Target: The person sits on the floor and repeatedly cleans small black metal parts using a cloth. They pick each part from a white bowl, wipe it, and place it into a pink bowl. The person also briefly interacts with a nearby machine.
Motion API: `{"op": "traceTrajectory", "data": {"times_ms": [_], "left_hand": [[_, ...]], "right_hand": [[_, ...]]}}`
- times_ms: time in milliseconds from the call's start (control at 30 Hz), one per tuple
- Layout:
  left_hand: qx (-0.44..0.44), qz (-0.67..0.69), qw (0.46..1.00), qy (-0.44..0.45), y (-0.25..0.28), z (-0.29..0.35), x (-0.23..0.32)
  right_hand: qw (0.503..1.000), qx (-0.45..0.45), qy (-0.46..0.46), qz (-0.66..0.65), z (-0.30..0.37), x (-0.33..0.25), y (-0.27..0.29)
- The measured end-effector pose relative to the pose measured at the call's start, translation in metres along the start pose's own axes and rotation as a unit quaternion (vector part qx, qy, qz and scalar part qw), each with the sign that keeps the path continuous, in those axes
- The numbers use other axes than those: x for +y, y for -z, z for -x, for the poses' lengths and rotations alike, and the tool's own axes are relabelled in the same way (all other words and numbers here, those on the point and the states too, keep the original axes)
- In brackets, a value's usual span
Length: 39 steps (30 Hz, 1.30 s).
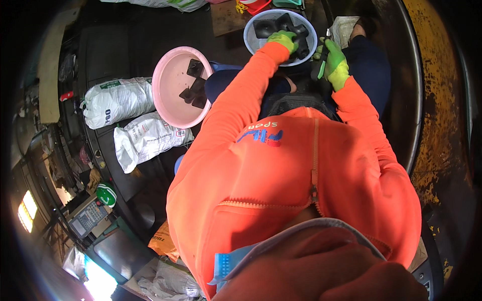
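Observation:
My left hand (284, 40), in a yellow-green glove, reaches into a light blue basket (247, 39) with fingers curled on a black moulded part (301, 47). Other black parts (264, 28) lie beside it in the basket. To the right of the basket, my right hand (335, 64), gloved the same way, is closed round a slim hand tool (321, 69) with a green and black handle. Its pale tip points away from me; the exact kind of tool is unclear.
At my left stands a pink basin (157, 85) with several black pieces (195, 93) inside. White printed sacks (120, 102) lie beyond it. A dark curved rim (415, 100) and a rusty yellow surface (434, 90) border my right. A green helmet (106, 194) sits near a control panel (89, 218).

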<state>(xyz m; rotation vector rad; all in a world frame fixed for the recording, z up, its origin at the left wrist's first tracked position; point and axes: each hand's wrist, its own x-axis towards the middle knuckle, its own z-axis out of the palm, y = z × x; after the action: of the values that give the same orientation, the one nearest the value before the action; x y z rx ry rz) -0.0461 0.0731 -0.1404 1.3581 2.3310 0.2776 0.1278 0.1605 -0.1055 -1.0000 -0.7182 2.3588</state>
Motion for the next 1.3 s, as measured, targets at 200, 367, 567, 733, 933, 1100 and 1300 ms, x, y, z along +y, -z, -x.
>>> {"op": "traceTrajectory", "data": {"times_ms": [200, 367, 567, 733, 933, 1100, 1300], "left_hand": [[0.044, -0.222, 0.956, -0.186, -0.038, -0.008, 0.005], [0.121, -0.096, 0.977, -0.147, -0.013, -0.009, -0.018], [0.198, 0.537, 0.816, -0.077, 0.060, 0.047, -0.002], [0.255, 0.501, 0.814, -0.147, 0.085, 0.096, 0.045], [0.389, 0.391, 0.825, -0.123, 0.082, 0.120, 0.092], [0.350, 0.492, 0.794, -0.077, 0.078, 0.123, 0.104], [0.366, 0.408, 0.820, -0.167, 0.078, 0.121, 0.091]], "right_hand": [[0.998, -0.011, -0.033, 0.047, -0.001, 0.002, 0.004], [0.998, -0.014, 0.012, 0.052, -0.002, -0.001, 0.010], [0.960, -0.057, 0.067, 0.265, 0.004, 0.011, -0.001], [0.842, -0.229, 0.329, 0.360, 0.028, 0.024, -0.017], [0.799, -0.210, 0.424, 0.371, 0.034, 0.027, -0.027], [0.762, -0.174, 0.478, 0.400, 0.037, 0.022, -0.037], [0.704, -0.279, 0.433, 0.490, 0.047, -0.016, -0.046]]}}
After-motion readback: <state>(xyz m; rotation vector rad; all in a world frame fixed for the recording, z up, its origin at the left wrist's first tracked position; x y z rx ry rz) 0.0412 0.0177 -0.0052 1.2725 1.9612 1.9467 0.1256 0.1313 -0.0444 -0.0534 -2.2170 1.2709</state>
